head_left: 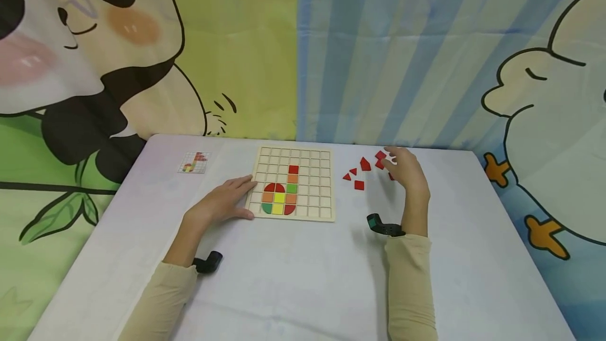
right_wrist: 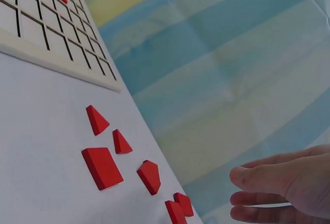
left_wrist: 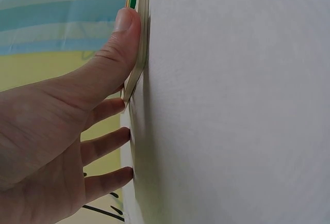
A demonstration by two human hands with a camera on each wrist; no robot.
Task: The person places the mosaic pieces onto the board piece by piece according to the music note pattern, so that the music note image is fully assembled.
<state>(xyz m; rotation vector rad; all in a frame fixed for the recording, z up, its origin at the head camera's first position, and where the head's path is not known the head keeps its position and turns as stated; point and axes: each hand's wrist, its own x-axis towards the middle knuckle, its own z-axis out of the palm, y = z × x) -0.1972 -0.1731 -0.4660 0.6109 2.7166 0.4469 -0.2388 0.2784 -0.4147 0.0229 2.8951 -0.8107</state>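
My left hand (head_left: pixel 220 201) lies at the left side of a wooden grid board (head_left: pixel 313 178), its fingers spread along the edge and the thumb at the front left corner. In the left wrist view the thumb (left_wrist: pixel 116 56) presses against the board's side. On the board sit red, orange, yellow and green pieces, some square and some rounded. My right hand (head_left: pixel 407 170) hovers over loose red pieces at the right, fingers loosely bent and nothing visible between them. Among these are a red square (right_wrist: pixel 103 168), a red pentagon (right_wrist: pixel 149 176) and small red triangles (right_wrist: pixel 96 120).
A small picture card (head_left: pixel 194 162) with a coloured pattern on a grid lies at the back left of the white table (head_left: pixel 303 278). Behind the table hangs a printed cloth (head_left: pixel 379 51) with cartoon animals. Each wrist wears a black camera mount (head_left: pixel 385 227).
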